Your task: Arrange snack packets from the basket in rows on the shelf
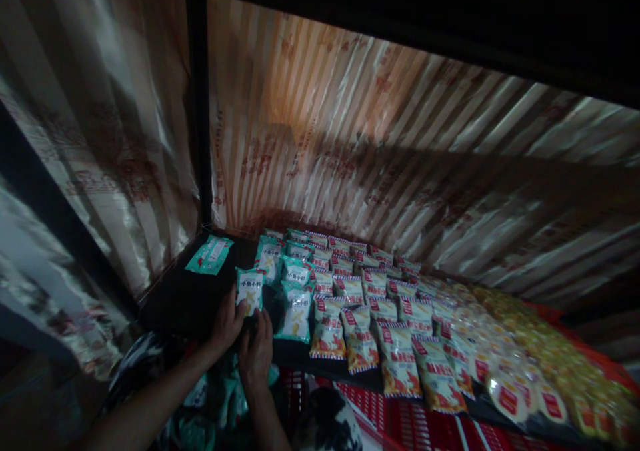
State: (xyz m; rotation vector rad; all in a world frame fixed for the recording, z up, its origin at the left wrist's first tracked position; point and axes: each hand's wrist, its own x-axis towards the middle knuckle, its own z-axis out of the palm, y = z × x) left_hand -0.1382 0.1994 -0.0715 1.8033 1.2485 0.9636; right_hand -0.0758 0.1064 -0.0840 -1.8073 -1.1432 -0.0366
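Both my hands meet at the front left of a dark shelf point(175, 298). My left hand point(226, 324) has its fingers closed on the lower edge of a small green snack packet point(249, 290), which stands at the front of a green row. My right hand point(256, 352) sits just below it, fingers curled at the shelf's edge; what they hold, if anything, is hidden in the dark. More green packets point(296, 312) line up to the right. Another green packet point(210, 254) lies flat and alone further back left.
Rows of red-and-yellow snack packets point(397, 364) fill the shelf's middle, with yellow round packets point(530, 358) at the right. Striped plastic sheeting point(350, 144) covers the back and left side. A red patterned surface point(400, 418) lies below the shelf, and green packets lie heaped beneath my arms.
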